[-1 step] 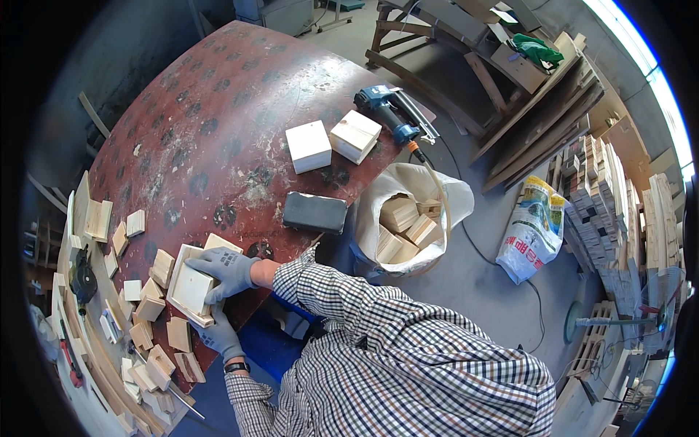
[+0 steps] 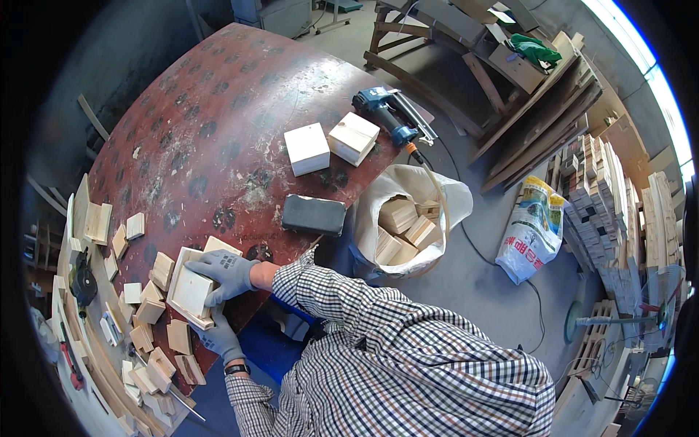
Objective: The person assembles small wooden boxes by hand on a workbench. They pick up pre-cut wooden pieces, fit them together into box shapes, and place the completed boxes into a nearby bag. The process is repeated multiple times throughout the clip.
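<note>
A shallow, open-topped wooden box (image 2: 191,293) with a pale floor and raised sides is held at the near left edge of the red table. My right hand (image 2: 231,274), in a grey glove, grips its right side, thumb over the rim and into the box. My left hand (image 2: 221,338), also gloved, holds the box's lower corner; its fingertips are partly hidden there. Loose wooden pieces (image 2: 151,309) lie close by on the left, and one flat piece (image 2: 220,246) sits just beyond my right hand.
Two wooden blocks (image 2: 306,149), a blue nail gun (image 2: 384,109) and a dark grey block (image 2: 314,215) stand toward the table's right edge. Beside it, a white sack (image 2: 457,197) holds wooden pieces. A printed bag (image 2: 531,231) and stacked timber (image 2: 601,197) are farther right. A hose trails from the nail gun.
</note>
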The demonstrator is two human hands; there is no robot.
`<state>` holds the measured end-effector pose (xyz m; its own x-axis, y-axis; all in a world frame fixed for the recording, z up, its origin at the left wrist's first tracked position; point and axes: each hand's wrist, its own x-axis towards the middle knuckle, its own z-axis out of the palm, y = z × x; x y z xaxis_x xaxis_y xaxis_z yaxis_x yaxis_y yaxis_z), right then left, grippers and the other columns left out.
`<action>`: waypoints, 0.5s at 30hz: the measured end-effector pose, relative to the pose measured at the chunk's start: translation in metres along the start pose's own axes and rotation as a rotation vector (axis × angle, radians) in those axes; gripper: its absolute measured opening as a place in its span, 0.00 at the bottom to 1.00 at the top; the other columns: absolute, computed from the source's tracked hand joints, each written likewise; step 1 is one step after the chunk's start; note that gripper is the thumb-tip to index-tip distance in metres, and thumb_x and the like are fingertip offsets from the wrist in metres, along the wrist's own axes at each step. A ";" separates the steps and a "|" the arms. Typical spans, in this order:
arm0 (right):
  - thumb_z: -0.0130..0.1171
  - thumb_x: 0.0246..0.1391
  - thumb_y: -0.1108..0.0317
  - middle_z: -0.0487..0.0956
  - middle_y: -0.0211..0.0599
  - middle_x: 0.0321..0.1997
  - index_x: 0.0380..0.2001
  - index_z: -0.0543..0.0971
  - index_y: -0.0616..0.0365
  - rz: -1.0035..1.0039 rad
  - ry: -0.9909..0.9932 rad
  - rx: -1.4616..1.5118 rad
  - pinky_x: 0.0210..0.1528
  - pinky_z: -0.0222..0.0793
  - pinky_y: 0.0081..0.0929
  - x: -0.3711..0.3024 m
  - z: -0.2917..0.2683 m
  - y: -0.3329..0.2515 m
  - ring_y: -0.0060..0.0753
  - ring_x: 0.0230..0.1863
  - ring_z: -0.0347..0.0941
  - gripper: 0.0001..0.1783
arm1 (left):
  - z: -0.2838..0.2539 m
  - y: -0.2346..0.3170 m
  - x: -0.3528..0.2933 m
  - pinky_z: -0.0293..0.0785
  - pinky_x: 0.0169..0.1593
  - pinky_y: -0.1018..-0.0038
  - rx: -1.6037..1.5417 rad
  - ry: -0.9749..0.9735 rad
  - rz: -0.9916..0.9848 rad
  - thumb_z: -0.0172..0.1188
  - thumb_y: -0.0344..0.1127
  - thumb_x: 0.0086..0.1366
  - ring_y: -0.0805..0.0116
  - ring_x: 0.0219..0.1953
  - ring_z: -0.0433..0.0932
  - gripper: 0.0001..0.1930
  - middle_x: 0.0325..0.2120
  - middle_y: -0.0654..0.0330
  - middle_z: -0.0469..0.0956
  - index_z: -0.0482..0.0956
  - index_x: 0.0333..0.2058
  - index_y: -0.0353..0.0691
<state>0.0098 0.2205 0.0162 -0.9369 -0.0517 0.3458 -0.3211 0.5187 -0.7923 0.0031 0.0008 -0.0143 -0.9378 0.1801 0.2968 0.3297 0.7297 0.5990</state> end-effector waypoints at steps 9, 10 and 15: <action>0.71 0.48 0.39 0.68 0.61 0.72 0.77 0.62 0.57 0.023 -0.022 0.026 0.76 0.58 0.50 -0.001 -0.007 -0.007 0.63 0.72 0.65 0.59 | 0.000 -0.009 0.001 0.75 0.56 0.53 0.035 0.022 0.064 0.62 0.54 0.75 0.42 0.54 0.79 0.33 0.55 0.43 0.79 0.71 0.65 0.33; 0.71 0.48 0.39 0.68 0.61 0.72 0.77 0.62 0.58 0.026 -0.018 0.020 0.76 0.58 0.50 -0.002 -0.008 -0.006 0.63 0.73 0.65 0.59 | 0.002 -0.004 0.000 0.75 0.55 0.53 0.037 0.019 0.045 0.62 0.54 0.75 0.42 0.54 0.79 0.33 0.55 0.43 0.79 0.71 0.65 0.33; 0.71 0.47 0.39 0.69 0.61 0.72 0.77 0.62 0.58 0.033 -0.012 0.017 0.76 0.58 0.50 -0.002 -0.007 -0.006 0.63 0.72 0.65 0.59 | -0.002 0.006 -0.001 0.75 0.55 0.52 0.037 0.005 0.021 0.62 0.54 0.74 0.41 0.54 0.79 0.32 0.54 0.42 0.79 0.72 0.64 0.33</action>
<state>0.0141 0.2231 0.0238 -0.9486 -0.0454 0.3133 -0.2922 0.5058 -0.8116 0.0060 0.0036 -0.0095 -0.9300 0.1927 0.3131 0.3454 0.7496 0.5647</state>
